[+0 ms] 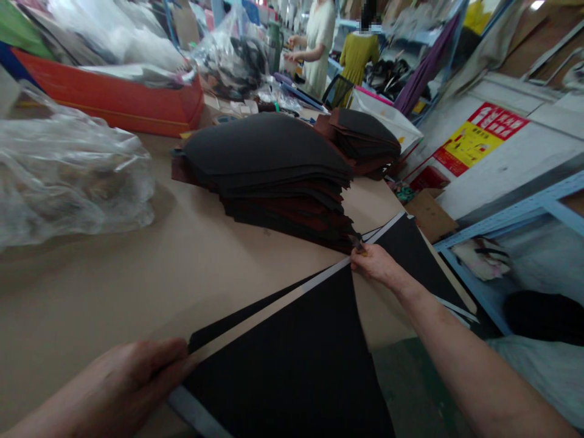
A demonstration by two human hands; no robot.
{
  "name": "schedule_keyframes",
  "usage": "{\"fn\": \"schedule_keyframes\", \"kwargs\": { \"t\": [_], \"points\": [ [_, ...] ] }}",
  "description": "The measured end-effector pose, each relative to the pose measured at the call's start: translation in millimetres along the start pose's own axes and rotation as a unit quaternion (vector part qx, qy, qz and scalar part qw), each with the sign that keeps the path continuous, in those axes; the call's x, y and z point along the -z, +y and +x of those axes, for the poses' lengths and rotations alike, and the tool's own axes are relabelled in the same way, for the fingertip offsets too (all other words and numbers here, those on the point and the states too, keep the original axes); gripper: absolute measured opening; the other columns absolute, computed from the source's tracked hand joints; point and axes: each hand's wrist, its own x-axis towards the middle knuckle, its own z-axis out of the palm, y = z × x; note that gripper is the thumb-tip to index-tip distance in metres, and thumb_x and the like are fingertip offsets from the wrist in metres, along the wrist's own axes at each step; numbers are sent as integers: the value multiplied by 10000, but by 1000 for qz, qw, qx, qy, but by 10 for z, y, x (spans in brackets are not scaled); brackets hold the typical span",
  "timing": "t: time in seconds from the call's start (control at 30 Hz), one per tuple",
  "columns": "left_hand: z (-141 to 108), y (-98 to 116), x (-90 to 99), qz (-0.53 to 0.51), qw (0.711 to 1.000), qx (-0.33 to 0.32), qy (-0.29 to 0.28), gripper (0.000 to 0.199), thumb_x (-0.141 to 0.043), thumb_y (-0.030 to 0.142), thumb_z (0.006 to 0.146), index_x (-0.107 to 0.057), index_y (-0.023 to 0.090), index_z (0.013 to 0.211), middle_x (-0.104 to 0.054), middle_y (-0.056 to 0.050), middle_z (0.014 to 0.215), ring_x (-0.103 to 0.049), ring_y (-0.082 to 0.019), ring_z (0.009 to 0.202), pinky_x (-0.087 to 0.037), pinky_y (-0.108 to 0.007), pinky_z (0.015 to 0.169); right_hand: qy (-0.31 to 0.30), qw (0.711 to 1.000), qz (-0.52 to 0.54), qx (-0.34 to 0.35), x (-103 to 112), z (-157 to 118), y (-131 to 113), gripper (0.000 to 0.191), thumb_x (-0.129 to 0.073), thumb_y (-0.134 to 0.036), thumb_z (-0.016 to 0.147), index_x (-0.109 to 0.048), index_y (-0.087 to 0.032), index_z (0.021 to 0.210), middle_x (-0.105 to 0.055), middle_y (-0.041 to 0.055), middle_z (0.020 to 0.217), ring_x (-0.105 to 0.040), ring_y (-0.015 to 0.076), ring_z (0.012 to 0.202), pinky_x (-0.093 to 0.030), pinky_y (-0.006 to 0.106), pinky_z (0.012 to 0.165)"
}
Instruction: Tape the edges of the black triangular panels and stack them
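On the near side of the bench (114,286): a black panel (292,359) is lying between the two hands, its far edge running straight from near left to right, its near part dropping out of view.
Left hand (132,374): it is coming in from the near left corner, knuckles up and fingers pointing right; thumb and fingers are closing narrowly on the panel's left corner.
Right hand (371,261): it is pinching the panel's far right corner between thumb and fingers, and a small dark item (358,244) is showing at the fingertips, too blurred to name.
Right forearm (438,322): it is slanting from the near right toward the middle, nearly straight, the wrist bending only slightly.
Pale strip (326,275): it is bordering the panel's far edge just beside the right hand.
Second black panel (422,261): it is lying to the right, beyond the right hand, with light bands along its edges.
Large stack (274,152): dark and red-brown pieces are piling up just beyond the right hand, a smaller stack (367,137) standing behind on the right.
Clear plastic bag (73,176): it is sitting at the left.
Orange bin (123,100): it is standing at the far left.
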Motion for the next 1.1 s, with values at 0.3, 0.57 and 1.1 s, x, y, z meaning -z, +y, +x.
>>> {"fn": "schedule_keyframes", "kwargs": {
  "t": [0.3, 0.57, 1.1],
  "points": [
    [63, 197, 147, 51, 998, 28, -38, 520, -241, 629, 737, -510, 204, 601, -557, -12, 574, -510, -150, 551, -357, -301, 566, -33, 998, 20, -40, -7, -11, -21, 82, -508, -207, 739, -497, -182, 661, -521, -43, 480, -399, 63, 307, -307, 187, 339],
    [42, 261, 180, 36, 998, 35, -43, 506, -245, 619, 726, -490, 197, 591, -532, -16, 573, -483, -155, 550, -339, -309, 567, -18, 999, -39, -7, -15, 13, -3, 83, -514, -229, 748, -535, -177, 687, -518, -41, 480, -412, 69, 340, -309, 193, 379],
    [-96, 476, 376, 65, 997, 30, -36, 398, -247, 495, 736, -470, 190, 612, -513, -17, 608, -435, -141, 577, -304, -299, 573, 27, 961, -249, 117, -81, -128, -143, 114, -486, -198, 810, -597, -212, 832, -638, 36, 752, -589, 179, 732, -385, 262, 696]
  ]
}}
